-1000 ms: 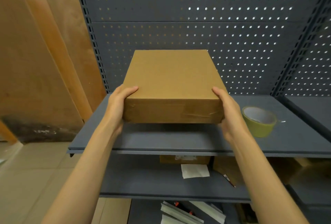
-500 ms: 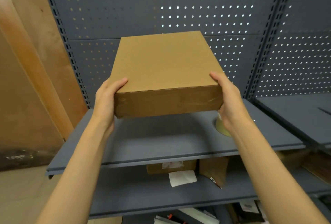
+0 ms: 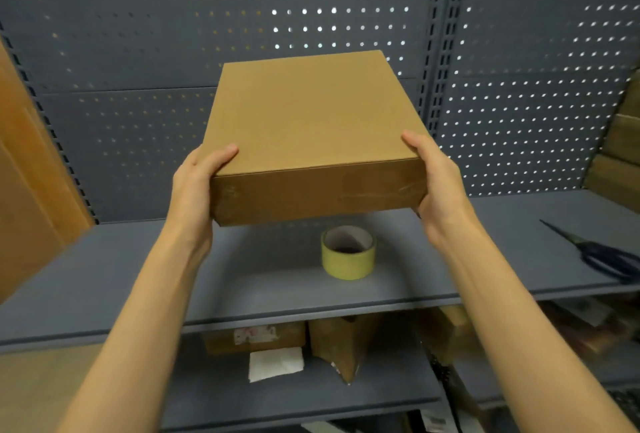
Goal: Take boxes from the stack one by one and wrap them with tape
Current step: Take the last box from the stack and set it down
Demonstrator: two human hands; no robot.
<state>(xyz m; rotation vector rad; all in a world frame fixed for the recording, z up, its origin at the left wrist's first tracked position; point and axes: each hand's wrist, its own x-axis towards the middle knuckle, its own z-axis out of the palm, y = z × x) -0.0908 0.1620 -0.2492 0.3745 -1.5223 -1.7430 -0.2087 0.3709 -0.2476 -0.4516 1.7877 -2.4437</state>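
Now | box aloft between hands | left hand, right hand fingers clamped on its sides

I see a grey shelf running across my view, backed by a perforated grey panel. A yellow tape roll stands on it, hole upward, near the middle and a little back from the front edge. Toward the right end, dark-handled scissors lie flat, blades pointing to the back. At the far right edge brown boxes are stacked. A lower shelf carries a labelled carton at the back, a white paper in front of it, and a cardboard piece standing just beside.
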